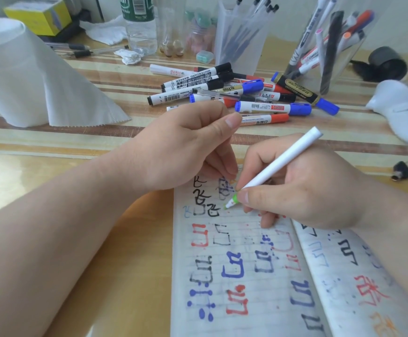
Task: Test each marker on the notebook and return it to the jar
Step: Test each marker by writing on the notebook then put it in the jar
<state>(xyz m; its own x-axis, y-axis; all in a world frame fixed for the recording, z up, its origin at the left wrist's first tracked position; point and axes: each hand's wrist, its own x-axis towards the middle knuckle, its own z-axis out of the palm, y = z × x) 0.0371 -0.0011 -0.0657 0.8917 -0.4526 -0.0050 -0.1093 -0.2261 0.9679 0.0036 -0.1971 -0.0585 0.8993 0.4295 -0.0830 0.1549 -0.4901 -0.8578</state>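
**Green-tip marker on page, right hand clamped**

Head view: your right hand (302, 188) pinches a white marker (278, 161), thumb and fingers tight round the lower barrel. Its green tip touches the notebook (246, 276) on the upper left page, and the barrel tilts up to the right. Your left hand (186, 147) is curled, fingertips on the notebook's top edge; can't tell if it holds anything. The notebook runs off the bottom edge, with bare glossy table (137, 239) to its left. The marker pile (234, 93) lies just beyond your hands. The clear plastic jar (358, 66), back right, holds more markers. The pages are lined, with black, blue and red strokes.
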